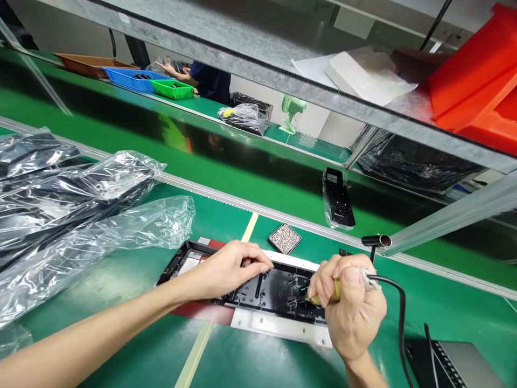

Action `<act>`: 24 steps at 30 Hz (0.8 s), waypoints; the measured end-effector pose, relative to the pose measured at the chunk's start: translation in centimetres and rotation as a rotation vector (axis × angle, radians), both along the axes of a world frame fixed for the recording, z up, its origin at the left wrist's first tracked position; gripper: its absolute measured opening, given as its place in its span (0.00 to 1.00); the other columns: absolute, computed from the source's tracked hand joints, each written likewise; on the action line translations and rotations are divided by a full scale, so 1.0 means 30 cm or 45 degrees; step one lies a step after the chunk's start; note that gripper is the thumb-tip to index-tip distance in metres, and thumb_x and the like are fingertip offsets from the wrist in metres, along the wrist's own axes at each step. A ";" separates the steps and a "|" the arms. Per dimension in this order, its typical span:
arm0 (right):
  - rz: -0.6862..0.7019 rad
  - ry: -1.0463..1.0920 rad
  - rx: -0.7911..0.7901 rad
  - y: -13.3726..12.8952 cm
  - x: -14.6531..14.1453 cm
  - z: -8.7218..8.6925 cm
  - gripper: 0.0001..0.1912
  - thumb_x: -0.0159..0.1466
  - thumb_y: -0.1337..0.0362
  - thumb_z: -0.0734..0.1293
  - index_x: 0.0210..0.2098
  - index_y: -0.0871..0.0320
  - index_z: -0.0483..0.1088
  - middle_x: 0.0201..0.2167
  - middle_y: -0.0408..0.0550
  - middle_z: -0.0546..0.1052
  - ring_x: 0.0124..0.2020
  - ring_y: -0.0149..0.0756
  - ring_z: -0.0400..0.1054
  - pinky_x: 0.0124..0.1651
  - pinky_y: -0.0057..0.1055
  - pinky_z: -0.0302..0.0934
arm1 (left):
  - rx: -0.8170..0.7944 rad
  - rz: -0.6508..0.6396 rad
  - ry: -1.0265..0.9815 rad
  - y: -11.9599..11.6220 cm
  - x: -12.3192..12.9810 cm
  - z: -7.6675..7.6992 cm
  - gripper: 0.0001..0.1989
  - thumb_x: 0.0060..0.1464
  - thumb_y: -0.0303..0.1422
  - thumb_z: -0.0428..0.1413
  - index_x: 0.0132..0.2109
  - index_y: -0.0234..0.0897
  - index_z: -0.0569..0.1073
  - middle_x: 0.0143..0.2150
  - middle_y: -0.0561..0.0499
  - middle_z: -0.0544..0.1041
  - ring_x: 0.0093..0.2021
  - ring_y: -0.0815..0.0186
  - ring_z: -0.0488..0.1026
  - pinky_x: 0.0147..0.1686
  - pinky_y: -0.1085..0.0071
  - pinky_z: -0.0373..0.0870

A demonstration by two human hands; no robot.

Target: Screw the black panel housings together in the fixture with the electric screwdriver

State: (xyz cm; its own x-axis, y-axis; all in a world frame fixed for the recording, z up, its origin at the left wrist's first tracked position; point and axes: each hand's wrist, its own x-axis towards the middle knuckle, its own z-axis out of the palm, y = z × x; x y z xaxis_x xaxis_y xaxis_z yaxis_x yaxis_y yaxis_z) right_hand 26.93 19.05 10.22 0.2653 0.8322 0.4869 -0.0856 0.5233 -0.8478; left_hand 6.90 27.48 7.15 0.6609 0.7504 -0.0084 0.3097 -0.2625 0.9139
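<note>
The black case (278,293) lay on the green counter (153,355), long and shallow, set slantwise with its raised rim facing up. Its floor was glossy, with a dark slot, small holes, short posts and clips moulded in; a pale label-like patch showed near its left end. White strips (274,326) with screw heads ran along its near and far sides toward the right, and a reddish board (202,311) showed under the left part.

Left hand (236,269): reached across the case, fingers bent, thumb and forefinger nearly meeting above the floor. Could not tell whether a small part was pinched between them. Right hand (353,307): wrapped firmly around a corded tool (336,291) with a yellowish grip, angled down to the case's right part. A black cord (402,318) trailed from its back end.

Hidden: the case's right end, behind the right hand; part of its middle, behind the left hand and forearm. The tool's tip was hard to make out among the dark clips. Silver pieces (285,237) in a small square tray (276,247) beyond the case were too fine to identify. Bagged black parts (100,188) at left were cut off by the frame and blurred by glare.
</note>
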 end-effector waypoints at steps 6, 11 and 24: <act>0.001 -0.007 0.017 0.003 0.000 0.003 0.11 0.74 0.64 0.60 0.34 0.55 0.64 0.20 0.35 0.63 0.18 0.25 0.59 0.20 0.25 0.60 | 0.618 -0.190 0.158 -0.105 -0.022 -0.061 0.13 0.70 0.30 0.47 0.41 0.36 0.76 0.38 0.49 0.78 0.41 0.63 0.69 0.40 0.67 0.66; -0.004 -0.004 0.023 0.004 -0.001 0.003 0.10 0.74 0.64 0.60 0.34 0.55 0.64 0.20 0.36 0.64 0.19 0.25 0.59 0.20 0.26 0.61 | 0.853 -0.267 0.249 -0.091 -0.014 -0.097 0.12 0.69 0.26 0.47 0.40 0.35 0.74 0.36 0.48 0.75 0.40 0.62 0.66 0.36 0.66 0.63; 0.002 -0.009 0.019 0.004 0.001 0.003 0.11 0.74 0.63 0.60 0.34 0.55 0.64 0.20 0.36 0.63 0.18 0.25 0.59 0.19 0.26 0.61 | 1.018 -0.394 0.280 -0.094 -0.019 -0.088 0.10 0.62 0.19 0.51 0.44 0.35 0.74 0.38 0.46 0.76 0.40 0.60 0.67 0.37 0.64 0.66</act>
State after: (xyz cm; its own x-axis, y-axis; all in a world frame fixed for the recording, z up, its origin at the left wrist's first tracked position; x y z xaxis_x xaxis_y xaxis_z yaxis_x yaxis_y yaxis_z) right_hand 26.97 19.18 10.33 0.2606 0.8251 0.5013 -0.0804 0.5360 -0.8404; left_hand 6.33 24.67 4.51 0.8803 0.3742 0.2915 0.2662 -0.8983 0.3495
